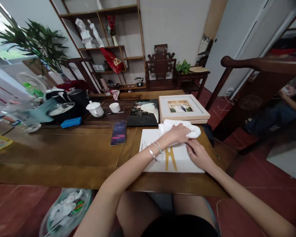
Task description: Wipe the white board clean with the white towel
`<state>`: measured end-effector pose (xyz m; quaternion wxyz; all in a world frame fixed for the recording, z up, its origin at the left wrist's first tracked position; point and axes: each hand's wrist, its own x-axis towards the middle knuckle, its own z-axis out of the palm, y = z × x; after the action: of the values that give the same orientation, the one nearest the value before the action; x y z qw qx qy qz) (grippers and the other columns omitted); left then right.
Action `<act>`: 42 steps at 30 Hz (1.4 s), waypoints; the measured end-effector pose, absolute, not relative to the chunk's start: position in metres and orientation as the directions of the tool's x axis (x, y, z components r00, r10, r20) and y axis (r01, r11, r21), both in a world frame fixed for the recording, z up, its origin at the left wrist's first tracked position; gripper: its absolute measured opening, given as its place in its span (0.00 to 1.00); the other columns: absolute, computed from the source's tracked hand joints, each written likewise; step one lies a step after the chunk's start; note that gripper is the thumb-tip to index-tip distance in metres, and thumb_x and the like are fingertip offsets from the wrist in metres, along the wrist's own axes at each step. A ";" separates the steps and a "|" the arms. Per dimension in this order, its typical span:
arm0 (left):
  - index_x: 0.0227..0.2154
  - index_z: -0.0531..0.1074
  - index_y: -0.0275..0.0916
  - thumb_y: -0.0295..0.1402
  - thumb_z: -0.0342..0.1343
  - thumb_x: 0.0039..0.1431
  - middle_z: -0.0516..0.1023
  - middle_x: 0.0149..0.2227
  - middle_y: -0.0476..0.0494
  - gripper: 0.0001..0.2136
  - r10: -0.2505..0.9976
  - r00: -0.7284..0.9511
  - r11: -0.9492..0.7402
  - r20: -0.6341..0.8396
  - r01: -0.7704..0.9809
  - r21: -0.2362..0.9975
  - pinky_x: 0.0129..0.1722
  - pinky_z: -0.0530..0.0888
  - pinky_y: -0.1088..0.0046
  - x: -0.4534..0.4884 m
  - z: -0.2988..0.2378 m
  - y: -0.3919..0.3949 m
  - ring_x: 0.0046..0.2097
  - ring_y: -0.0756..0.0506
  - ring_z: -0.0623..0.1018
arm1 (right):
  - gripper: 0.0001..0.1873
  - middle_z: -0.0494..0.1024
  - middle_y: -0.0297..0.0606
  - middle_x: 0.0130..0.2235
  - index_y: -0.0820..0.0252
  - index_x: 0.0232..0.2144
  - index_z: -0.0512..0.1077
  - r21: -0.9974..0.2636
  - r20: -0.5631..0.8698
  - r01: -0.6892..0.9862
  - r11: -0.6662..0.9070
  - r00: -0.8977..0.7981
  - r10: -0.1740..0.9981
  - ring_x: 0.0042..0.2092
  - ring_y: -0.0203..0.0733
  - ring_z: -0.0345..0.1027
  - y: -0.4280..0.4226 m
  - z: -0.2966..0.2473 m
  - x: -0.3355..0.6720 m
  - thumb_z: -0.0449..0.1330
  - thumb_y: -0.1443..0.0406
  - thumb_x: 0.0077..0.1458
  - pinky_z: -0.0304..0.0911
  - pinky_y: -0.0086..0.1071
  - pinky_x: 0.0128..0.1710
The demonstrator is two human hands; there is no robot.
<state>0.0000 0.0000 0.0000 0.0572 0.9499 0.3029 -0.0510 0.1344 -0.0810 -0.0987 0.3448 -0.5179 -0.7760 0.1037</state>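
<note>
My left hand (179, 133), with bracelets at the wrist, is closed on a folded white cloth (187, 127) and presses it onto a flat white board or album (160, 154) lying on the wooden table (64, 154). The board bears a gold mark. My right hand (198, 154) lies flat with fingers stretched out on the board's right side, just under the cloth, and holds nothing.
Behind the board lie a white framed photo (184, 108) and a dark photo print (144, 112). A phone (118, 132), white teapot (95, 109), cup (114, 107), blue sponge (71, 122) and pots stand further left. A bin (66, 209) sits under the table. Another person sits at far right.
</note>
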 end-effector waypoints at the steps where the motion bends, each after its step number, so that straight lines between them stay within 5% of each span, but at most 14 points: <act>1: 0.40 0.74 0.37 0.29 0.48 0.60 0.77 0.44 0.37 0.11 0.585 0.800 -0.800 -0.137 0.596 0.066 0.41 0.74 0.65 -0.002 0.001 -0.003 0.49 0.38 0.74 | 0.18 0.73 0.48 0.47 0.58 0.49 0.70 -0.518 0.428 0.731 0.445 -0.229 0.874 0.51 0.51 0.67 -0.081 -0.098 0.134 0.46 0.68 0.60 0.65 0.48 0.51; 7: 0.42 0.74 0.32 0.25 0.49 0.60 0.75 0.46 0.31 0.11 0.724 0.681 -0.689 -0.110 0.723 -0.053 0.44 0.74 0.62 -0.039 -0.011 -0.029 0.49 0.37 0.74 | 0.20 0.71 0.47 0.54 0.58 0.50 0.69 -0.518 0.441 0.717 0.468 -0.245 0.864 0.60 0.52 0.60 -0.079 -0.104 0.135 0.47 0.69 0.59 0.59 0.52 0.58; 13: 0.43 0.76 0.34 0.24 0.49 0.60 0.51 0.66 0.35 0.13 0.686 0.726 -0.725 -0.046 0.676 -0.132 0.59 0.59 0.48 -0.050 -0.037 -0.050 0.66 0.32 0.52 | 0.20 0.71 0.48 0.55 0.60 0.50 0.69 -0.547 0.441 0.703 0.455 -0.220 0.870 0.61 0.51 0.59 -0.077 -0.111 0.136 0.47 0.68 0.59 0.57 0.52 0.60; 22: 0.40 0.79 0.40 0.37 0.53 0.60 0.57 0.64 0.33 0.12 0.488 0.873 -0.856 0.016 0.482 -0.188 0.57 0.59 0.42 -0.064 -0.037 -0.173 0.64 0.26 0.57 | 0.19 0.70 0.45 0.57 0.56 0.50 0.70 -0.648 0.376 0.644 0.406 -0.193 0.906 0.62 0.49 0.58 -0.077 -0.109 0.139 0.48 0.64 0.60 0.55 0.53 0.61; 28: 0.43 0.77 0.38 0.36 0.52 0.60 0.60 0.63 0.34 0.14 0.592 0.805 -0.804 -0.031 0.588 -0.088 0.57 0.60 0.46 -0.056 -0.030 -0.127 0.63 0.30 0.58 | 0.20 0.68 0.46 0.59 0.56 0.52 0.69 -0.650 0.386 0.640 0.410 -0.187 0.904 0.62 0.50 0.59 -0.077 -0.111 0.141 0.51 0.65 0.58 0.56 0.52 0.61; 33: 0.44 0.76 0.36 0.35 0.54 0.59 0.59 0.64 0.34 0.14 0.642 0.766 -0.762 -0.030 0.633 -0.134 0.59 0.60 0.49 -0.047 -0.036 -0.070 0.65 0.31 0.56 | 0.26 0.67 0.48 0.59 0.59 0.56 0.66 -0.620 0.410 0.642 0.451 -0.226 0.884 0.64 0.50 0.56 -0.078 -0.111 0.140 0.50 0.70 0.54 0.53 0.52 0.63; 38: 0.40 0.78 0.34 0.32 0.50 0.61 0.57 0.64 0.29 0.13 0.628 0.774 -0.744 0.075 0.626 -0.231 0.58 0.57 0.42 -0.047 -0.048 -0.118 0.64 0.25 0.56 | 0.24 0.65 0.48 0.61 0.60 0.58 0.64 -0.630 0.396 0.645 0.432 -0.211 0.894 0.64 0.49 0.54 -0.076 -0.114 0.142 0.47 0.67 0.59 0.53 0.52 0.63; 42: 0.34 0.80 0.39 0.37 0.52 0.60 0.59 0.63 0.32 0.12 0.506 0.859 -0.840 0.081 0.512 -0.179 0.57 0.57 0.41 -0.058 -0.046 -0.169 0.63 0.23 0.57 | 0.23 0.66 0.46 0.60 0.58 0.57 0.65 -0.614 0.406 0.652 0.446 -0.224 0.886 0.64 0.48 0.56 -0.075 -0.118 0.143 0.47 0.67 0.60 0.54 0.53 0.62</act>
<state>-0.0577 -0.1694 -0.0458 -0.0975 0.9591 0.2655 0.0151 0.1433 -0.0752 -0.1177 0.3690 -0.5020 -0.7659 0.1587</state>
